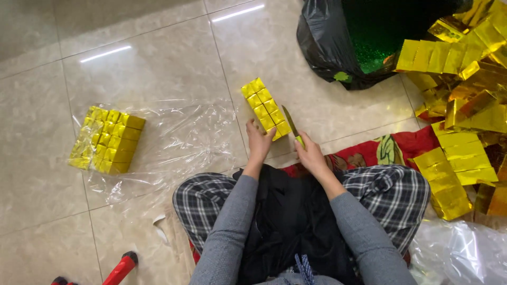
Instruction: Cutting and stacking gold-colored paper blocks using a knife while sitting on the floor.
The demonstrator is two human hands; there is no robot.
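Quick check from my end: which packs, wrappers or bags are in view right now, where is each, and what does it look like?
Gold foil block: floor ahead, two rows of cubes, left hand on it; right hand holds a knife.
Wrapped gold pack: far left, on clear plastic sheet.
Black bag: top right, open, green glitter inside.
Loose gold foil pieces: right side, heaped.

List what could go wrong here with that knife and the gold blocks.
1. The knife in the right hand lies close beside the left hand, which steadies the gold block strip; a slip might cut the fingers.
2. The strip sits on smooth floor tile and may slide under pressure.
3. The blade might nick the clear plastic sheet alongside.
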